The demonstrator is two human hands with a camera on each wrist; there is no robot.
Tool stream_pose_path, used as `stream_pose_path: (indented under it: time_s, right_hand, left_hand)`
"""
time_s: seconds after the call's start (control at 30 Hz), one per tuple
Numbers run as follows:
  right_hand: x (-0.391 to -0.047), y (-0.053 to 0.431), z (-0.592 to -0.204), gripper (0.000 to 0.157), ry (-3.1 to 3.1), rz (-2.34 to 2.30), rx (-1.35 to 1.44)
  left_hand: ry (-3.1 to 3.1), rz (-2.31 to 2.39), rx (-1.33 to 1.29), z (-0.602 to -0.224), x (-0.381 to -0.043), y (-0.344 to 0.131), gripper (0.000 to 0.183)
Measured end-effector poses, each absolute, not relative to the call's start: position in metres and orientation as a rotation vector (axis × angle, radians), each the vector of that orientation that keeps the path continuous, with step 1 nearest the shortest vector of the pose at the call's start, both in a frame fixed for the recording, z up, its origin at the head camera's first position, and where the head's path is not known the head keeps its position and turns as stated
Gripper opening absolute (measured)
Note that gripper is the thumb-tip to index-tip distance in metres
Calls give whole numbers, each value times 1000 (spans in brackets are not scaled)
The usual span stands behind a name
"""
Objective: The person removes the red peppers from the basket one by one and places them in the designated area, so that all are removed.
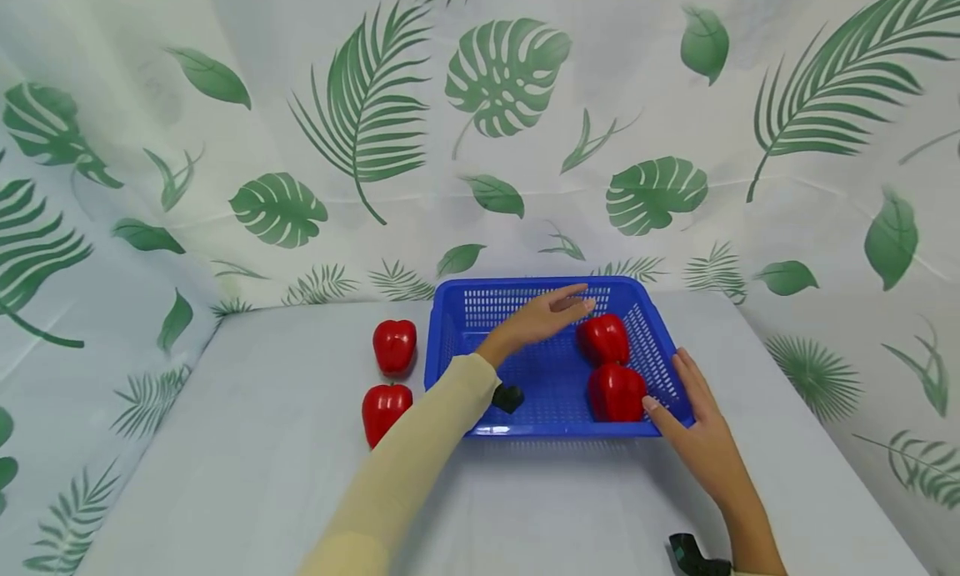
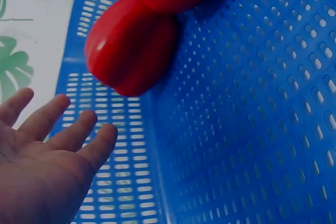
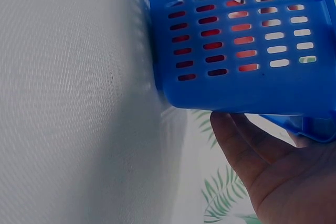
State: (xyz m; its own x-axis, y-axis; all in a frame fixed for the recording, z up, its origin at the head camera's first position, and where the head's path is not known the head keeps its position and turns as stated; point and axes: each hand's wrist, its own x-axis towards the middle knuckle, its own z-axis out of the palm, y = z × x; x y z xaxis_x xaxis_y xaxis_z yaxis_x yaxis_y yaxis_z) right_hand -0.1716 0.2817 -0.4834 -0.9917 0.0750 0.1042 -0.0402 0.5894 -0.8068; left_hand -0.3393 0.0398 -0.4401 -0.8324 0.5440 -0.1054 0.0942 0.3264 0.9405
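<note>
A blue perforated basket (image 1: 525, 285) sits on the table. Two red bell peppers lie inside it on the right, one further back (image 1: 603, 338) and one nearer (image 1: 617, 391). My left hand (image 1: 551, 313) hovers open over the basket, fingers straight, just left of the far pepper and holding nothing. The left wrist view shows the open left hand (image 2: 47, 145) beside a pepper (image 2: 131, 45) on the basket floor (image 2: 252, 119). My right hand (image 1: 690, 409) rests with straight fingers against the basket's front right corner. The right wrist view shows the right hand (image 3: 273, 166) under the basket wall (image 3: 241, 77).
Two more red peppers stand on the table left of the basket, one further back (image 1: 394, 345) and one nearer (image 1: 385, 409). A leaf-printed cloth (image 1: 360, 126) hangs behind and at both sides. The pale table (image 1: 262, 476) stretches toward me.
</note>
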Motion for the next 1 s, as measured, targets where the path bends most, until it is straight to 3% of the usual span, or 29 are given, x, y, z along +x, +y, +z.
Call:
stream_pose_path:
  time_s: [1.0]
  right_hand:
    - [-170, 283, -483, 92, -2702, 1366, -56]
  left_hand:
    - [2319, 1299, 650, -471, -355, 78, 63]
